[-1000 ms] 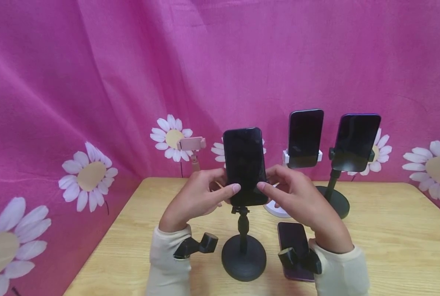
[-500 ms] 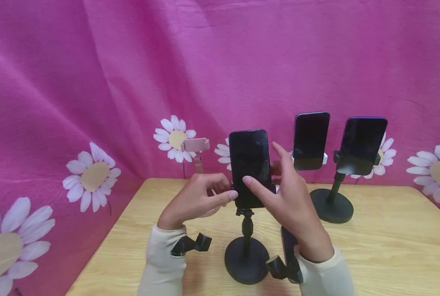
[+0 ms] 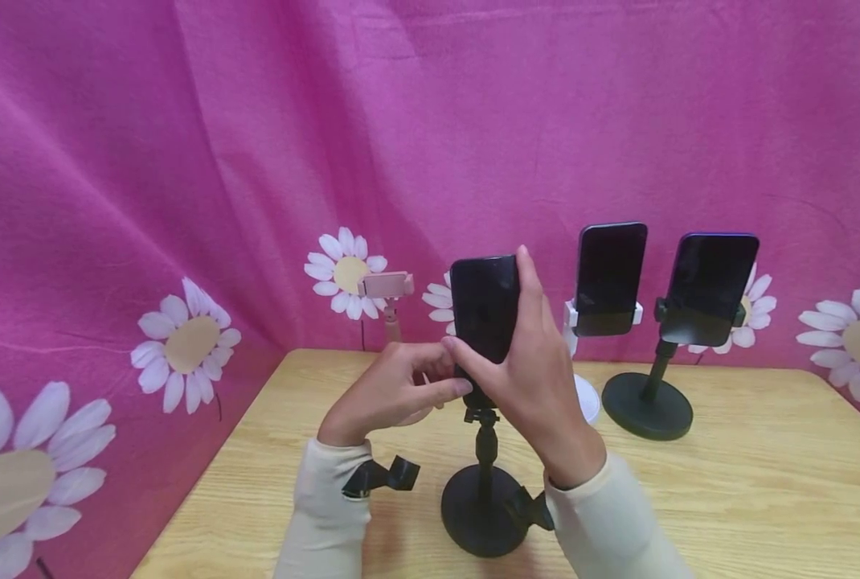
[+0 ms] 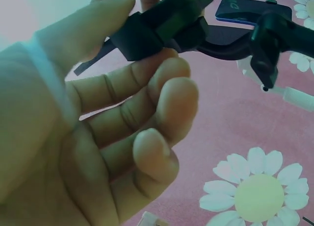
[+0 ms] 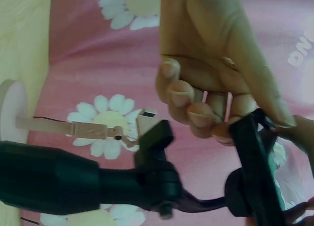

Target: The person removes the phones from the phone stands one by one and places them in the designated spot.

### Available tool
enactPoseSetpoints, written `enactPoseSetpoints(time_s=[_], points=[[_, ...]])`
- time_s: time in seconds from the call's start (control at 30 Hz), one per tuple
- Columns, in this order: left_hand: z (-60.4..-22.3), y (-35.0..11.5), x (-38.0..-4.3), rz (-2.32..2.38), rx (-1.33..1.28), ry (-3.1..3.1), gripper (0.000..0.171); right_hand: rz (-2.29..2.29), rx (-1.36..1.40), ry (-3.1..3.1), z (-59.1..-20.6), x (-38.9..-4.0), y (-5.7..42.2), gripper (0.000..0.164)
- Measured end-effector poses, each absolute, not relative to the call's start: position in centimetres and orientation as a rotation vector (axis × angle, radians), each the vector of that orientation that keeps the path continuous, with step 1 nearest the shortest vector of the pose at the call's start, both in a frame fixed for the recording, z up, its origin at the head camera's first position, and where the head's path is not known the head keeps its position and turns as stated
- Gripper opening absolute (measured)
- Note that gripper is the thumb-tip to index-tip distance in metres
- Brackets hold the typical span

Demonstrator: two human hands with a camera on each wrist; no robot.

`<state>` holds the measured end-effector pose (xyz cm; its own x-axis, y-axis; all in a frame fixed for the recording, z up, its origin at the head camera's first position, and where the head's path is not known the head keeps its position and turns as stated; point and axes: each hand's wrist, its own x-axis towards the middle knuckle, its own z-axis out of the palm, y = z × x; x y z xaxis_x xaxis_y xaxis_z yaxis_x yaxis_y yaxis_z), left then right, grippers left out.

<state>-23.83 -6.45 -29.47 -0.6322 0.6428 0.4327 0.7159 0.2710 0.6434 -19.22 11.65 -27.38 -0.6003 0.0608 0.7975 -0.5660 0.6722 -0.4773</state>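
Note:
In the head view a black smartphone [image 3: 482,301] stands upright, screen facing me, on a black phone stand [image 3: 484,515] with a round base. My left hand [image 3: 394,384] is at the phone's lower left; the left wrist view shows its thumb and index finger pinching the end of the black clamp [image 4: 162,30]. My right hand [image 3: 534,382] grips the phone from the right, its thumb across the screen and its index finger straight along the right edge. Its other fingers are hidden there. In the right wrist view the clamp [image 5: 260,172] sits on the stand's arm.
Two more phones stand at the right, one phone [image 3: 611,277] in a white holder [image 3: 571,314], another phone [image 3: 712,285] on a black stand [image 3: 647,406]. A pink phone stand [image 3: 387,285] is behind my left hand on the wooden table [image 3: 748,474]. A flowered pink cloth [image 3: 473,121] hangs behind.
My right hand has left the phone's lower right edge and moved left and up, its thumb now across the screen. The left hand stays. My right forearm now hides the phone lying on the table.

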Motion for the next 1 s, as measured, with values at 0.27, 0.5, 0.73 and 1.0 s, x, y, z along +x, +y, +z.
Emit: enactPoseSetpoints(time_s=[0.27, 0.5, 0.73, 1.0], points=[[-29.8, -6.1, -24.1, -1.248, -1.292, -2.456, 0.012, 0.91, 0.347, -1.997, -27.9, -19.8, 11.0, 0.113], [-29.8, -6.0, -24.2, -1.268, -1.31, -2.448, 0.01, 0.934, 0.362, -1.967, -28.0, -20.0, 11.2, 0.109], [-30.0, -5.8, -24.3, -1.349, -1.35, -2.421, 0.012, 0.938, 0.378, -1.948, -28.0, -20.1, 11.3, 0.106], [-30.6, -5.5, -24.6, -1.422, -1.316, -2.454, 0.01, 0.939, 0.393, -1.952, -28.1, -20.0, 11.4, 0.106]])
